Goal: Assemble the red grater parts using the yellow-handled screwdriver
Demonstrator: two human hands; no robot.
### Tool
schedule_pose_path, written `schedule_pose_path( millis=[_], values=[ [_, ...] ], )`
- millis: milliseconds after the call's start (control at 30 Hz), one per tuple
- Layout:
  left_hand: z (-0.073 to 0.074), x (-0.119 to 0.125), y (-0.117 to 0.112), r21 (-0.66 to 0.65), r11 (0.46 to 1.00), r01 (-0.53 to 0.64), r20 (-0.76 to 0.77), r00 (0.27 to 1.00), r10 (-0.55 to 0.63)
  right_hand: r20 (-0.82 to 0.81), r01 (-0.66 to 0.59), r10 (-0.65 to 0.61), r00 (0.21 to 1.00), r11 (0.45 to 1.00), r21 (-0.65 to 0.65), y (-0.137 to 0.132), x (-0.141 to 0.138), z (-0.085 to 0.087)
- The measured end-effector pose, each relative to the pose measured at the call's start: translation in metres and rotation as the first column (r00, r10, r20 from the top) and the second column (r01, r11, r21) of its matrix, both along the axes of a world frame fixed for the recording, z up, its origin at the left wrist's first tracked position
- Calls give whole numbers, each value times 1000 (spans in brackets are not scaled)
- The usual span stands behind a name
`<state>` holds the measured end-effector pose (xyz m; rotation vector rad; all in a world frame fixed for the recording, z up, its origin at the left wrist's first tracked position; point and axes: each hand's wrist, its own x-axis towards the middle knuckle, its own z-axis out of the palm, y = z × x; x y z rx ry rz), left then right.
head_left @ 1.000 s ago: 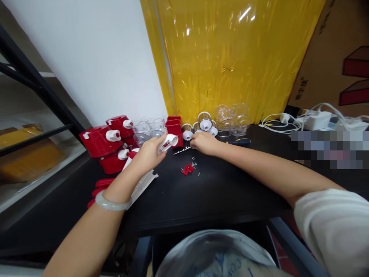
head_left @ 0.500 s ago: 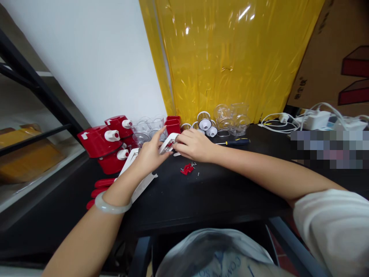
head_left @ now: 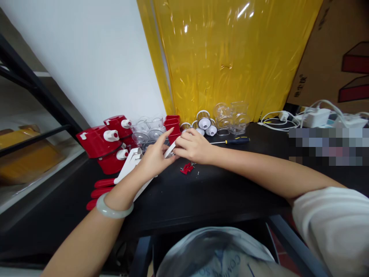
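Note:
My left hand [head_left: 154, 156] grips a white plastic part [head_left: 170, 150] between thumb and fingers, its index finger raised off the piece. Curled against the part's other end is my right hand [head_left: 194, 147]; whether its fingertips hold something small is hidden. The white part is tilted and seen nearly edge-on. Just below the hands, small red plastic pieces [head_left: 187, 168] lie on the black table with several small screws among them. Long white pieces with red handles [head_left: 105, 182] lie under and beside my left forearm.
Red housings with white knobs [head_left: 99, 140] are stacked at left. Behind my hands stand clear plastic cups [head_left: 147, 129], red cups [head_left: 172, 122] and metal-mesh filters [head_left: 204, 121]. A screwdriver [head_left: 238, 141] lies right of them. White cables and adapters [head_left: 317, 117] sit at far right.
The white part has turned, hiding the inner side that showed red before. It now appears as a narrow edge. Both hands stay close together around it.

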<state>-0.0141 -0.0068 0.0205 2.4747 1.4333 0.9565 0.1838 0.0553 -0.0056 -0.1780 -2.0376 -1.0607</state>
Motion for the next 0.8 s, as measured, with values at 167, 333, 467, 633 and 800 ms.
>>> schedule_pose_path(
  millis=[167, 333, 467, 633, 800],
  values=[
    [-2, 2, 2, 38, 999, -4, -4, 1000, 4, -9, -17, 17, 1000, 999, -37, 5, 1, 0],
    [-4, 2, 4, 40, 999, 26, -60, 998, -24, 4, -34, 34, 999, 998, -55, 13, 5, -2],
    [-4, -1, 4, 24, 1000, 11, -130, 991, -8, -7, -36, 35, 999, 995, -90, 21, 11, -4],
    [-7, -3, 6, 46, 998, 35, -174, 984, -26, 36, -25, 29, 999, 991, -128, 28, 16, -7],
    [-8, -3, 8, 50, 998, 49, -169, 985, -40, 59, -36, 45, 997, 989, -142, 30, 16, -9]
  ],
)
